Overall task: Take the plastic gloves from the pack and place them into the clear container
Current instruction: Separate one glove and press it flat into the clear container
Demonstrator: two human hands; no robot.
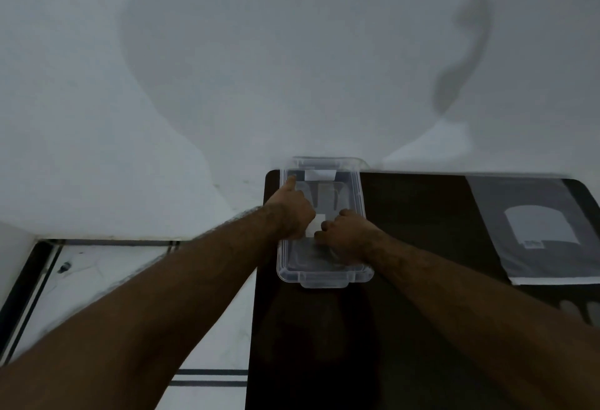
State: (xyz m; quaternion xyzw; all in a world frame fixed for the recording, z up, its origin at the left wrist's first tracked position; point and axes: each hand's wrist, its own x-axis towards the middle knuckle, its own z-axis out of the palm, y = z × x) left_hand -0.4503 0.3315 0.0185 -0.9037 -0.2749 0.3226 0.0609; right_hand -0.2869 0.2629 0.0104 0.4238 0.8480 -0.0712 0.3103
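Observation:
The clear container stands on the left part of a dark table. Both my hands are inside it. My left hand is curled, with one finger stretched to the container's far left corner. My right hand is a fist over the container's near half. Between the two hands shows a pale, thin piece of the plastic gloves, which both hands seem to pinch; more translucent film lies on the container's floor. The gloves pack, flat and grey with a pale glove picture, lies at the table's right.
The dark table ends against a white wall at the back. To its left is a white tiled floor with dark lines. The container's far rim reaches just past the table's back edge.

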